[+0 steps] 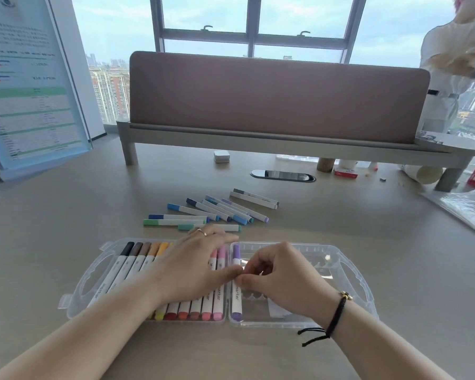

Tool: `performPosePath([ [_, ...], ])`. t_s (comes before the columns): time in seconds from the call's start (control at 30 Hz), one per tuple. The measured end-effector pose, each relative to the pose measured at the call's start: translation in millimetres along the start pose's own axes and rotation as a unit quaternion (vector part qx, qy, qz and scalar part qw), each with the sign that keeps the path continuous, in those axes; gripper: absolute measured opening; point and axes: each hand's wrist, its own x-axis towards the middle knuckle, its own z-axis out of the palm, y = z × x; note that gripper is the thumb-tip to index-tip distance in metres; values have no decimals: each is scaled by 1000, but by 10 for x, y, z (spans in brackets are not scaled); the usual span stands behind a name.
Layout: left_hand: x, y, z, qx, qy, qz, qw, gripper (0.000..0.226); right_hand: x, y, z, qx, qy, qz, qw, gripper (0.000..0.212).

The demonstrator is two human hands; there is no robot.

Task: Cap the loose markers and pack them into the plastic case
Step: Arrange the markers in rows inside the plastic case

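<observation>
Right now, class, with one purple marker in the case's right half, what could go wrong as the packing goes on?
1. The purple marker lies alone in the right half of the plastic case; it may roll or sit crooked.
2. The loose markers lie beyond the case, so a reaching left hand may scatter them.

Left hand (195, 266) flat (fingers spread), right hand (281, 278) pinching.

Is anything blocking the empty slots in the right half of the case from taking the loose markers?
Only the right hand, resting over the right half beside the purple marker. Nothing lies between the loose markers and the case.
</observation>
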Motion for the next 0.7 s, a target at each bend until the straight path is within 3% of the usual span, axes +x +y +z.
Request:
performPosePath([
  [0.3,18,-33,-27,44,-82,-53,994,85,5,-15,1,-5,-6,14,1000,19],
  [0.7,10,22,-56,55,-106,-67,991,77,35,-33,4,-9,-13,33,999,24],
])
